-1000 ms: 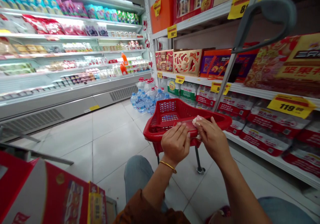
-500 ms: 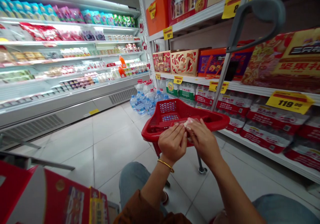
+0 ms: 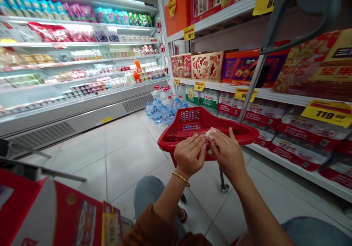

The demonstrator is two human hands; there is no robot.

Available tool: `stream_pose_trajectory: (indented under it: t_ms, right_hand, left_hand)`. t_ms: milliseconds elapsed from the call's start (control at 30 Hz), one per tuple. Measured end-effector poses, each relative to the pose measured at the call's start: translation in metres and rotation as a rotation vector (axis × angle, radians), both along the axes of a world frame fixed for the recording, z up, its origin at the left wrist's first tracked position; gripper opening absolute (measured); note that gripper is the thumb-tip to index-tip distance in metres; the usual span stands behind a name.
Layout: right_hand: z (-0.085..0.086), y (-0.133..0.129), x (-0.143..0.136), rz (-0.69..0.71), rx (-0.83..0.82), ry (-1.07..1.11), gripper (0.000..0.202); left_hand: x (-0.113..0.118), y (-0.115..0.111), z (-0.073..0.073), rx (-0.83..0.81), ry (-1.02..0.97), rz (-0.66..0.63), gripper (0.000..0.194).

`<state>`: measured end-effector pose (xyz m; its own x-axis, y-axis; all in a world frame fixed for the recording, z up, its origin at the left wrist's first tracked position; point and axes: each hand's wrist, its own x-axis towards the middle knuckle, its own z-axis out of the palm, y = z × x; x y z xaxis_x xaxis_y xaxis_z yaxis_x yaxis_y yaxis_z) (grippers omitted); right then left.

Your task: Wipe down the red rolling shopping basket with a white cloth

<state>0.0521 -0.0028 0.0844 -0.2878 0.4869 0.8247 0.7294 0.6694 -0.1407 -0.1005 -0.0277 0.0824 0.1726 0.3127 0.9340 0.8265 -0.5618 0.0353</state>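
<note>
Both hands meet at the near rim of a red plastic basket (image 3: 176, 143) on a wheeled stand. A small crumpled white and pink item (image 3: 211, 133), too hidden to identify, is pinched between them. My left hand (image 3: 190, 155), with a gold bangle at the wrist, has its fingers closed on the item's left side. My right hand (image 3: 228, 152) grips it from the right, its fingertips bent over it. The palms are turned away, and most of the item is covered by the fingers.
A grey hooked handle (image 3: 305, 15) on a metal pole rises at the right, before shelves of gift boxes (image 3: 207, 66) and bottled water packs. Water jugs (image 3: 162, 110) stand beyond the basket. A refrigerated case (image 3: 82, 103) lines the left; red boxes (image 3: 68, 216) are at lower left.
The view has shifted slightly. My right hand has moved a little away from my left, and more of the white and pink item shows between them.
</note>
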Motion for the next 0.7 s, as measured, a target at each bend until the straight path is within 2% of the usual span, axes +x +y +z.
stream_pose_trajectory:
  t_ms: [367,700]
  right_hand:
    - [-0.008,0.011,0.031,-0.092,0.040,0.096,0.031]
    - [-0.010,0.001,0.037,-0.161,0.081,0.089,0.029]
  left_hand:
    - [-0.010,0.001,-0.002,-0.027,-0.014,-0.039,0.022]
    - [-0.021,-0.003,0.000,-0.017,-0.004,-0.085,0.022]
